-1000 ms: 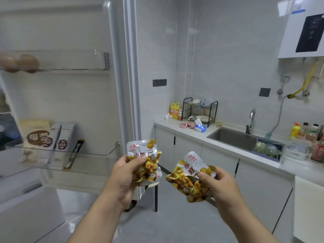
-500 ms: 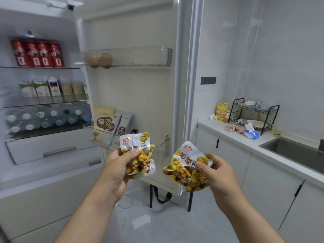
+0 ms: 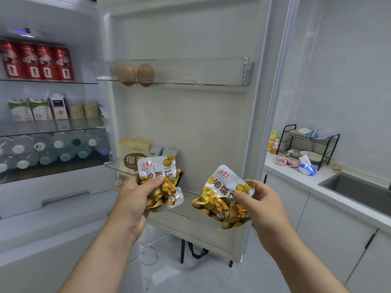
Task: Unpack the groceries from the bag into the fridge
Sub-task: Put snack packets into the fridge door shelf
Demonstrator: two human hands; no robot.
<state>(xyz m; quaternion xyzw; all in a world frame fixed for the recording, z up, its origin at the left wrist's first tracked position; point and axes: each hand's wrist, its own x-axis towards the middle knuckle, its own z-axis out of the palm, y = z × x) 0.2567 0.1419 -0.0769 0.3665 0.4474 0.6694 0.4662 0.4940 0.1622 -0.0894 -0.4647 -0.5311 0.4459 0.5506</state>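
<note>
**Two snack packets held up at the open fridge**

The left hand (image 3: pixel 135 198) has its grip clenched on a packet (image 3: pixel 159 176), thumb across the front, holding it upright in front of the lower door bin (image 3: pixel 115 164). The right hand (image 3: pixel 264 209) has its grip pinching a second packet (image 3: pixel 218 198) at its right edge; this one is tilted and held in front of the bottom of the door (image 3: pixel 190 123). The two packets are near each other and do not touch. Neither is inside the fridge (image 3: pixel 53 240).

Two eggs (image 3: pixel 135 75) sit at the left end of the upper door shelf (image 3: pixel 211 82). Inside, red cans (image 3: pixel 38 62) line the top shelf, cartons (image 3: pixel 40 108) the one below, and bottles (image 3: pixel 53 151) lie under those. Boxes (image 3: pixel 132 148) stand in the lower door bin. To the right, the tabletop (image 3: pixel 296 178) carries a wire rack (image 3: pixel 306 144) beside a sink (image 3: pixel 359 193).
</note>
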